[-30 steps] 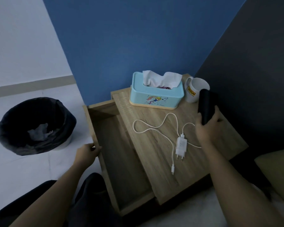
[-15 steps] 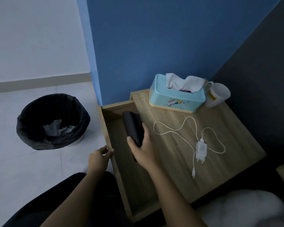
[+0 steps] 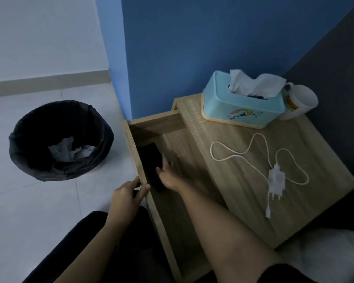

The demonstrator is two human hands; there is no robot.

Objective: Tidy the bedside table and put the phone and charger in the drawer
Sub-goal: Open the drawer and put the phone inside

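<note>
Drawer (image 3: 178, 201) is open. Phone (image 3: 150, 160) lies flat inside, along the left wall. Right hand (image 3: 169, 176) rests fingers on the phone. Left hand (image 3: 127, 198) grips the drawer front. Charger (image 3: 276, 181) and cable lie on the tabletop (image 3: 243, 139).

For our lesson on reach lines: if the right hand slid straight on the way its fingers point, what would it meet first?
The right hand already touches the phone; beyond it, probably the drawer back wall.

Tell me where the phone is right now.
In the head view, the phone lies inside the open drawer, against its left wall, with the right hand touching it and the left hand gripping the drawer front beside it.
</note>
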